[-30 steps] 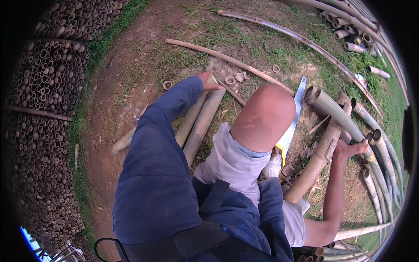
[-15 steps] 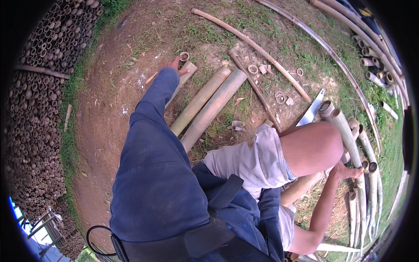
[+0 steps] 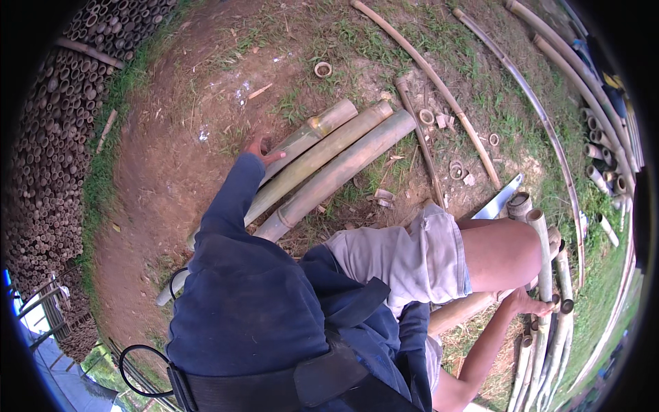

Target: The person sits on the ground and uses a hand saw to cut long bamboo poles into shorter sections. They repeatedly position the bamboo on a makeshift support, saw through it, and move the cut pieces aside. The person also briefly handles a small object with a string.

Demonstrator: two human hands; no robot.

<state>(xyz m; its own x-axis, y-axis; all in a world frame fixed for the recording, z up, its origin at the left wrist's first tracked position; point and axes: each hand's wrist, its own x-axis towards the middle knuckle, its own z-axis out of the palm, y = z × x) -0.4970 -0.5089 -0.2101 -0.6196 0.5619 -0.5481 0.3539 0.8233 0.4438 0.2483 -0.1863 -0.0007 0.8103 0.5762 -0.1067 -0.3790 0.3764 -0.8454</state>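
While I'm watching remotely, I count three cut bamboo lengths (image 3: pixel 317 158) lying side by side on the ground (image 3: pixel 165 147), with my left hand (image 3: pixel 261 149) at the leftmost one's outer edge. Fingers are about half spread, touching it; can't tell if there's any real grip. My right hand is hidden, so no clue about those fingers. Beyond: one brown stick (image 3: pixel 420 136), at least four bamboo rings (image 3: pixel 322 75), two long thin poles (image 3: pixel 449 95), one saw blade (image 3: pixel 501 198). Bamboo stack (image 3: pixel 55 172) along the ground's left edge, too many to count.

Head camera: worn on head, aimed down
Left sleeve (image 3: pixel 237 295): framed close, from above
Ground (image 3: pixel 154 178): covered wide, fisheye-bent
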